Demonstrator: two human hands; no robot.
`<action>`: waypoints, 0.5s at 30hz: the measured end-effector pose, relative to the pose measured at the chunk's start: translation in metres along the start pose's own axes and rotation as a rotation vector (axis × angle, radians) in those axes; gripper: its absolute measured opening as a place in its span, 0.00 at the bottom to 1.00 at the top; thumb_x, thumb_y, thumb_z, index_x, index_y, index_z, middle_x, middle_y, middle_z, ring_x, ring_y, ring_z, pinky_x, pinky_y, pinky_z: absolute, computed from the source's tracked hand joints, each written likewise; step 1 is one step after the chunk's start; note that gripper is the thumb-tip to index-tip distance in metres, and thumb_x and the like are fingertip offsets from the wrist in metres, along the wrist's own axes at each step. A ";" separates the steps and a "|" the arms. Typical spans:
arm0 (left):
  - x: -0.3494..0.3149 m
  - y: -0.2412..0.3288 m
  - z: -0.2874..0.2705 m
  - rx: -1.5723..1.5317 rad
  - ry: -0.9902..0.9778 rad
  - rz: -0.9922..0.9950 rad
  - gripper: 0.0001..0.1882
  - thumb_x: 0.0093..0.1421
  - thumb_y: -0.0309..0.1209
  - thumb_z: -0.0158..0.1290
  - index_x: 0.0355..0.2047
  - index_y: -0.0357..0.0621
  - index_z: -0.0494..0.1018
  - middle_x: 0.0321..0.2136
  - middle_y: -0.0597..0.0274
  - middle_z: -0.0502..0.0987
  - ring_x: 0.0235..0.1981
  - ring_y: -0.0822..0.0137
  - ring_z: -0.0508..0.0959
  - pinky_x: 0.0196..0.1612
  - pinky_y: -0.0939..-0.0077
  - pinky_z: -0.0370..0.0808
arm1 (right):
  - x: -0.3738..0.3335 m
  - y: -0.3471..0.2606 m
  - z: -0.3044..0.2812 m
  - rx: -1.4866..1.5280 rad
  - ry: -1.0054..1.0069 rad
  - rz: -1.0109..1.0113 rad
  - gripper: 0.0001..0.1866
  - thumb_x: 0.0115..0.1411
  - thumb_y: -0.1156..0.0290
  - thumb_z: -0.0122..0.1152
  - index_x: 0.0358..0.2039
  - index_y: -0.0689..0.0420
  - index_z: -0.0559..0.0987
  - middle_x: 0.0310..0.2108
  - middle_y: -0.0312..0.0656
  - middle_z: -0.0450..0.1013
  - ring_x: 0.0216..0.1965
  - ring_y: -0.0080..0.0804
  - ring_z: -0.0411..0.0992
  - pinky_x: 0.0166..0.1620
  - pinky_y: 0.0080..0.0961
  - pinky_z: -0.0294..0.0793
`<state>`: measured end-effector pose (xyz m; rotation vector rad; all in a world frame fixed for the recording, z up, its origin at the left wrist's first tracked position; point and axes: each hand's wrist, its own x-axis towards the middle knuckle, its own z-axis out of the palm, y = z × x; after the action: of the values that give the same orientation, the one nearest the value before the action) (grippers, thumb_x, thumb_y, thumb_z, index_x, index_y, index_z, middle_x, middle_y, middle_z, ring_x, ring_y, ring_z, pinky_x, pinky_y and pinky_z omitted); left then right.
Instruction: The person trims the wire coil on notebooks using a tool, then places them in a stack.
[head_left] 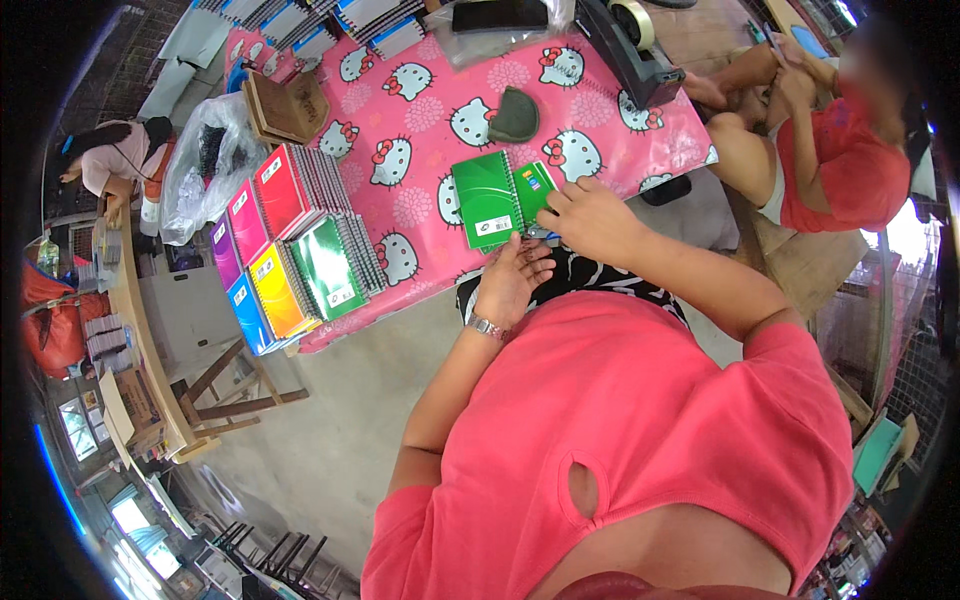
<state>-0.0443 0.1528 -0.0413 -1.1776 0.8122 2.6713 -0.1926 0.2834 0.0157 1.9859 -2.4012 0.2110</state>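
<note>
Two green spiral notebooks lie side by side at the table's near edge. One green notebook (487,200) shows a white label low on its cover, and the other green notebook (533,188) is partly under my right hand (585,215). My right fingers are curled closed near the lower end of the wire spiral. A small blue and metallic item (541,233) shows just below them; its kind is too small to tell. My left hand (514,277), with a metal watch at the wrist, is by the notebook's bottom edge, fingers spread and thumb pointing up at the spiral.
Stacks of coloured spiral notebooks (290,245) stand on the pink patterned table cover (425,80) at left. A tape dispenser (630,55), a dark green pouch (514,115) and a brown box (285,105) are farther back. Another person in red (850,160) sits at right.
</note>
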 end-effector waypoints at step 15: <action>-0.012 -0.003 -0.012 -0.154 -0.043 0.014 0.12 0.67 0.39 0.49 0.30 0.47 0.65 0.21 0.67 0.67 0.17 0.74 0.62 0.23 0.79 0.61 | -0.027 -0.035 0.034 0.305 -0.010 0.196 0.20 0.47 0.66 0.64 0.42 0.56 0.75 0.39 0.45 0.73 0.45 0.41 0.72 0.48 0.39 0.69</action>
<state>-0.0272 0.1508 -0.0406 -1.1451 0.6196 2.8033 -0.1503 0.2995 -0.0175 1.8513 -2.7094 0.6060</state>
